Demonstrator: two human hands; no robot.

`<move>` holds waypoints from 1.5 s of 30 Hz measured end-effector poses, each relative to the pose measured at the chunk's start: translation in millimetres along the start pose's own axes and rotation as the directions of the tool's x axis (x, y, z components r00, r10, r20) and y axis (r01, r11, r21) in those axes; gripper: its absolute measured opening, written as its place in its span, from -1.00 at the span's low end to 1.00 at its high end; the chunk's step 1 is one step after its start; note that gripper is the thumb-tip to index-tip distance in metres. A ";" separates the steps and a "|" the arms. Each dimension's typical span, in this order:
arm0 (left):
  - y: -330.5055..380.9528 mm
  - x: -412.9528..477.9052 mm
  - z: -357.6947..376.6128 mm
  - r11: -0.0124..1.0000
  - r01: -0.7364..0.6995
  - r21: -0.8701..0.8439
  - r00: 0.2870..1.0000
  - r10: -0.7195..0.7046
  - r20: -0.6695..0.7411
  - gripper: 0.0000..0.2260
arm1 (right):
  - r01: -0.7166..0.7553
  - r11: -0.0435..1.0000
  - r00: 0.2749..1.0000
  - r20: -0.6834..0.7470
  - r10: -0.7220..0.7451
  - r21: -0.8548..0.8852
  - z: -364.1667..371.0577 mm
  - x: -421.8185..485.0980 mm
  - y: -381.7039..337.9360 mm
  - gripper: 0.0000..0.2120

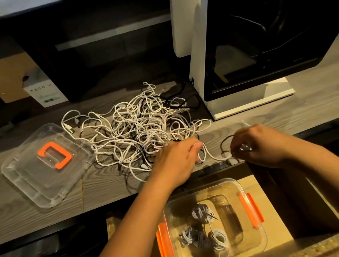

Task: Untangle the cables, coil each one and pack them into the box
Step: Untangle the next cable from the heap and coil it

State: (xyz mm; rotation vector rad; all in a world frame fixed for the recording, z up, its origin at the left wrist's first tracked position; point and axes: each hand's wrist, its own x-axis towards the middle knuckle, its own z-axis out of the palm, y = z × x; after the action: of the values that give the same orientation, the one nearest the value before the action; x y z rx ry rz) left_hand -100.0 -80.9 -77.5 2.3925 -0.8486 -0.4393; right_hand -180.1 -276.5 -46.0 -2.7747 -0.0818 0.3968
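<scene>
Nearest, I log the clear box [249, 248] with at least 3 coiled cables [202, 212] packed inside. Beyond it, my left hand [178, 160] curls round a white cable [214, 157], and my right hand [260, 146] pinches its free end. Farther back, the tangle [137, 129] is large, so I judge most untangling remains. The lid [38, 187] lies off to the left.

- The tangle of cables [137, 129] on my bench [20, 213] is mostly white — a few black strands run through it.
- The lid [38, 185] is clear, its handle [55, 155] orange.
- My box [253, 247] is clear with orange latches [252, 210].
- The bench is grey, wood-grained.
</scene>
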 end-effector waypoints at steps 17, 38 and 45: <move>13.0 -5.6 11.6 0.919 0.287 -0.270 0.957 -0.287 0.041 -0.76 | 0.003 0.977 0.994 -0.110 0.021 0.212 36.0 5.1 -11.3 -0.81; 8.5 -5.4 -2.2 0.082 -0.064 -0.995 0.923 -0.373 -0.090 -0.76 | -0.063 0.710 0.998 0.041 0.048 0.701 73.1 13.8 -60.8 -0.71; -6.0 -6.0 5.6 0.304 0.008 -0.953 0.911 -0.396 -0.118 -0.63 | -0.084 0.742 0.996 0.031 0.085 0.665 80.8 14.9 -62.1 -0.71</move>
State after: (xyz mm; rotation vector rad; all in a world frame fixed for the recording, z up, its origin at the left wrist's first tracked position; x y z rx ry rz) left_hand -104.3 -75.3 -84.8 1.3284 0.0120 -0.4284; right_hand -189.2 -190.7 -102.1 -2.0619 0.1628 0.3566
